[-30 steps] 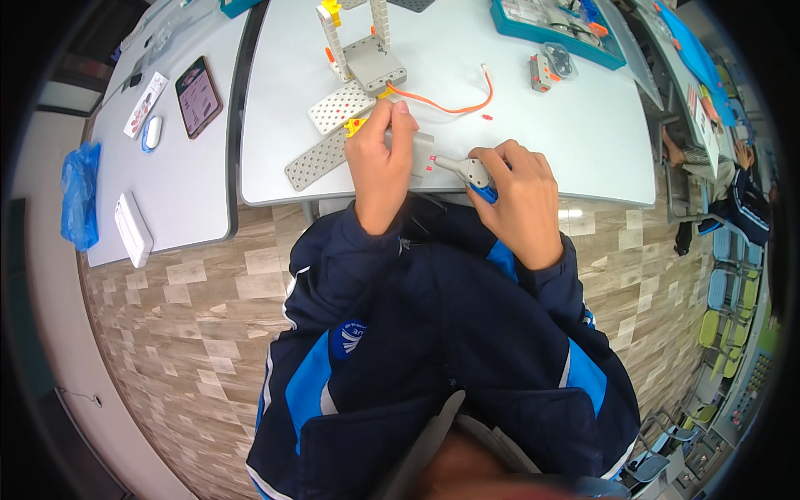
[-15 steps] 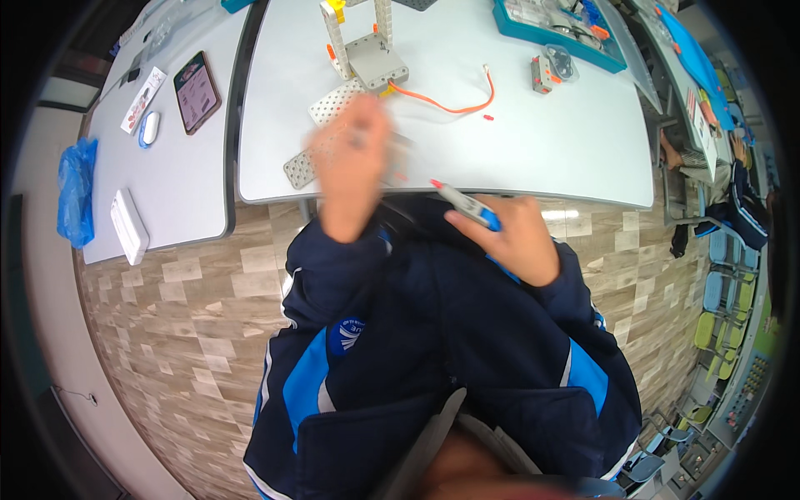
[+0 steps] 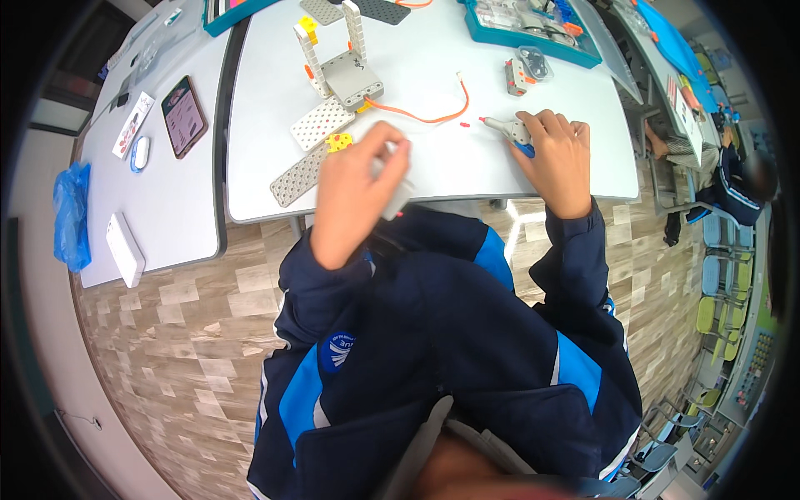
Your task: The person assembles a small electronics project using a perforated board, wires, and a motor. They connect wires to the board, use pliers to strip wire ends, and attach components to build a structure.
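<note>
My left hand [image 3: 358, 187] is closed around a light grey part [image 3: 400, 200], mostly hidden by the fingers, with a small red bit at its lower end. At the table's right side my right hand [image 3: 560, 158] has its fingers bent over a grey-and-blue pen-shaped tool [image 3: 507, 129] with a red tip, low at the tabletop. A small red peg [image 3: 465, 125] lies just left of that tip. Beyond my left hand stand a grey block with two uprights [image 3: 352, 79], a light perforated plate [image 3: 321, 125], a longer grey perforated plate [image 3: 296, 177] and a yellow piece [image 3: 338, 142].
An orange cable [image 3: 417, 117] runs from the grey block across the white table [image 3: 450, 167]. Farther right are a grey-and-orange block [image 3: 517, 77] and a teal parts box [image 3: 533, 42]. A phone [image 3: 184, 117] and a blue plastic bag [image 3: 73, 217] are on the left table.
My right hand has moved forward and right with the tool, from near my body to over the table. My left hand has moved slightly down and right. The view has shifted.
</note>
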### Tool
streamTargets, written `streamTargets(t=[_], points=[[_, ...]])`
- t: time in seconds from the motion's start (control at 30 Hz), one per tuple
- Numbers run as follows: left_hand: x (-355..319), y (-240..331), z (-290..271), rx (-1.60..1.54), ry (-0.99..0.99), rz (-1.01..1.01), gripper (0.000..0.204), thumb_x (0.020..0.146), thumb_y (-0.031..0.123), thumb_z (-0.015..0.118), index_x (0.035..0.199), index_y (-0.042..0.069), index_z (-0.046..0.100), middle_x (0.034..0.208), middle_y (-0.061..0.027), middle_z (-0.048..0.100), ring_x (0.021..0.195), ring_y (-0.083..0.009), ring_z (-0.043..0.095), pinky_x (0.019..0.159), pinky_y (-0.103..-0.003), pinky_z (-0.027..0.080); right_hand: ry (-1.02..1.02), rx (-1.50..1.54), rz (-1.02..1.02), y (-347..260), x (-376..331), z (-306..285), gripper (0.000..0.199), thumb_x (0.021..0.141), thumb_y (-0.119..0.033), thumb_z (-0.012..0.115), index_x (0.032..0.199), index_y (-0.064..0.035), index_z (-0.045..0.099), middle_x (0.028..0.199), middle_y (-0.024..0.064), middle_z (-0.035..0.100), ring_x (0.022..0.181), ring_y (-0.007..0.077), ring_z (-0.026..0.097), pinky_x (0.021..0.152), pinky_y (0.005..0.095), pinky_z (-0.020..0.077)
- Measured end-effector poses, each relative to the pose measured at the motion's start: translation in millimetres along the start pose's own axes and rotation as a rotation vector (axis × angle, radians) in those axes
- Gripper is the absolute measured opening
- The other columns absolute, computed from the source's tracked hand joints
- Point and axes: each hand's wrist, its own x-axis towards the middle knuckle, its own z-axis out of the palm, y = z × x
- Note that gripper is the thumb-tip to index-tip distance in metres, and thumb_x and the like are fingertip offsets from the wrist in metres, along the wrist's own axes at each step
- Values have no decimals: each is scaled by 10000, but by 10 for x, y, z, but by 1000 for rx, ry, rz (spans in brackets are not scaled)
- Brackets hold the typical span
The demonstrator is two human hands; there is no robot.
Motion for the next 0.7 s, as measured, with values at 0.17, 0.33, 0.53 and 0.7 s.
streamTargets(t=[0.17, 0.33, 0.53, 0.7], points=[[139, 35, 444, 396, -124, 267, 201, 1007, 207, 593, 1191, 128, 603, 778, -87, 717, 616, -306, 678, 521, -415, 488, 10, 193, -55, -122, -21, -113, 452, 738, -179, 832, 1176, -133, 730, 870, 30, 626, 816, 223, 605, 805, 377, 390], [176, -22, 579, 483, -177, 402, 150, 1015, 185, 585, 1149, 119, 600, 796, -79, 696, 639, -293, 674, 530, -406, 487, -39, 304, -42, -167, -95, -196, 432, 740, -186, 836, 1156, -137, 729, 884, 28, 632, 844, 220, 624, 814, 386, 383], [117, 40, 493, 613, -276, 511, 70, 994, 145, 588, 1015, 87, 554, 725, -60, 640, 607, -269, 664, 501, -388, 471, -59, 350, -61, -148, -136, -159, 435, 712, -139, 832, 1137, -129, 739, 855, 41, 631, 765, 239, 592, 757, 373, 381], [179, -24, 456, 654, -218, 553, 86, 993, 153, 587, 980, 79, 545, 708, -65, 655, 570, -266, 660, 483, -387, 466, -40, 304, 6, -86, -195, -103, 358, 759, -151, 827, 1107, -119, 747, 838, 52, 647, 726, 255, 595, 720, 372, 385]])
